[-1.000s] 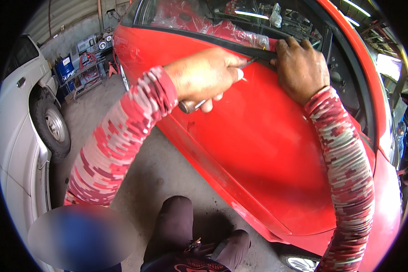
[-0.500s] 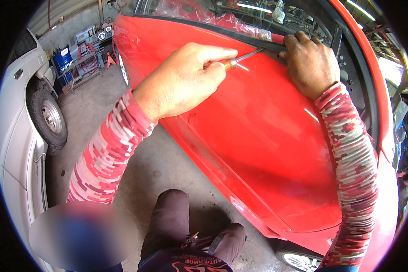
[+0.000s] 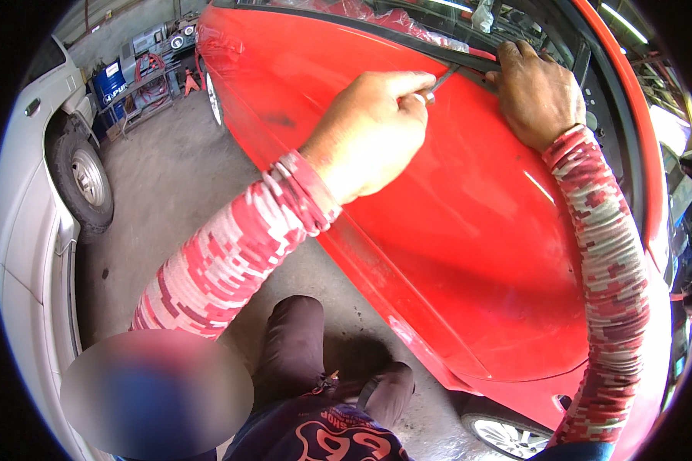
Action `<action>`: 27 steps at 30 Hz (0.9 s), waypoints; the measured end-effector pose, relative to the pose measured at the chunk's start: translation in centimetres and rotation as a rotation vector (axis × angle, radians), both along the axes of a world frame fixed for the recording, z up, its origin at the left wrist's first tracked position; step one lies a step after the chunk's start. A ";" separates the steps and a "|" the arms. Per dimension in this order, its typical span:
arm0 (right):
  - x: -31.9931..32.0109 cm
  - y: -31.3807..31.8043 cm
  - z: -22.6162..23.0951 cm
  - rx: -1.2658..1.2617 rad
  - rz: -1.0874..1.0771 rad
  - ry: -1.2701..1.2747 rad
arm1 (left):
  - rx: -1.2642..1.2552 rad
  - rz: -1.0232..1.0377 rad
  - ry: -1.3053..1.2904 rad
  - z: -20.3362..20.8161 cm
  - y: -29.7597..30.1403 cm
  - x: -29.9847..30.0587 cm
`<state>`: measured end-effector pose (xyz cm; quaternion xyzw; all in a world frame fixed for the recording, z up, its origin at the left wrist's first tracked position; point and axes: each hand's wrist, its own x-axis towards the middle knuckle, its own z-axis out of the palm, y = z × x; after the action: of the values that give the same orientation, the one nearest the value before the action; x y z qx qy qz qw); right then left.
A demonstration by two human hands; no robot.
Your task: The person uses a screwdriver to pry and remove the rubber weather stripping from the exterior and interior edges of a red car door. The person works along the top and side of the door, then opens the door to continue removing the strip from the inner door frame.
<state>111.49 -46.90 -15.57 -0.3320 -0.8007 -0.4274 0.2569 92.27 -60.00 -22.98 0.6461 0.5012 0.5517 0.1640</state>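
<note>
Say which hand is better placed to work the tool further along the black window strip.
Left, probably. The left hand already pinches the thin tool, whose tip meets the strip atop the red door. The right hand lies flat on the door edge beside the tip, bracing, with no tool in its grip.

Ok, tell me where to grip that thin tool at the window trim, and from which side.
Grip the tool at its rear end, as the left hand does, coming from the left along the door. Its thin shaft slants up and right to the black trim, where the right hand rests, so the tip end should probably stay free.
</note>
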 end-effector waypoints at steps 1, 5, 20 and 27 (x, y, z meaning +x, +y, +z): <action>0.0 0.0 0.1 -0.004 -0.011 -0.003 | 0.042 0.019 -0.006 -0.2 0.2 0.2; 0.0 0.1 0.1 0.010 -0.023 -0.021 | 0.256 0.238 0.240 -1.9 1.3 1.7; 0.3 0.7 0.3 0.122 -0.017 0.002 | 0.268 0.165 0.112 -3.8 2.2 1.5; 0.3 0.7 0.2 0.142 -0.006 -0.005 | 0.010 0.118 0.115 -1.1 -0.1 -3.0</action>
<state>111.82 -46.16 -15.33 -0.3143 -0.7680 -0.4846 0.2766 89.30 -60.14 -24.07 0.6468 0.5444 0.5249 0.0987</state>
